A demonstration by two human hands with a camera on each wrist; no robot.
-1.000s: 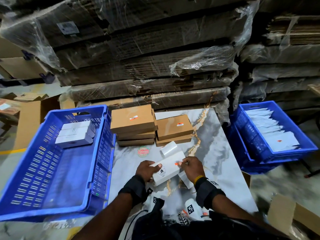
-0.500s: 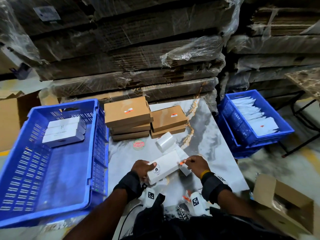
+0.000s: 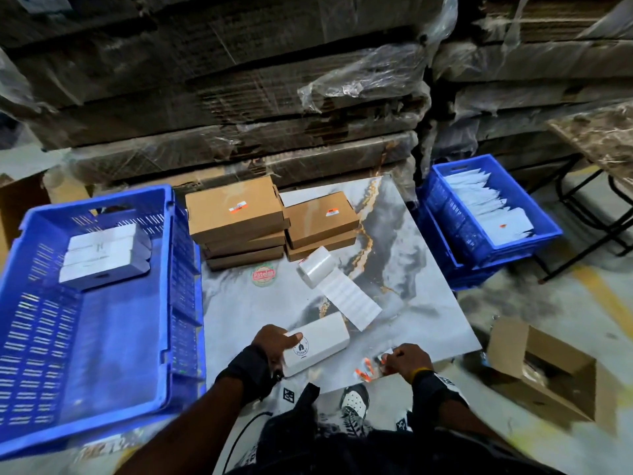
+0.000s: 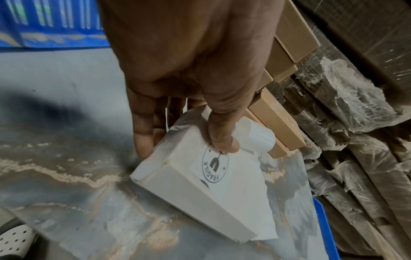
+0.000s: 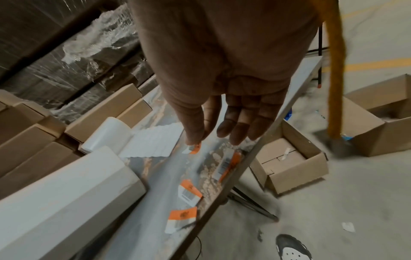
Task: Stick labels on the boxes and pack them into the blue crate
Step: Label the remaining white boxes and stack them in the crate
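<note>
My left hand [image 3: 274, 341] grips a white box [image 3: 322, 341] near the marble table's front edge, thumb on top by its round FRAGILE sticker [image 4: 214, 161]. The box [image 4: 200, 193] is tilted, one corner off the table. My right hand [image 3: 400, 358] is apart from the box, at the front edge. There its thumb and forefinger pinch a small orange-and-white label [image 5: 193, 149]. Three more such labels [image 5: 189, 191] lie on the edge strip. The blue crate [image 3: 102, 337] stands to the left with three white boxes [image 3: 102, 258] in its far corner.
Two stacks of brown boxes [image 3: 236, 217] with orange labels stand at the table's back. A part-unrolled white label roll [image 3: 315, 265] lies mid-table. At the right are a second blue crate [image 3: 445, 214] of white packets and an open carton [image 3: 541, 368] on the floor. Wrapped cardboard stacks [image 3: 239, 97] rise behind.
My right hand has left the white box's end and moved right and nearer, to the loose labels at the table's front edge. The left hand keeps hold of the box.
</note>
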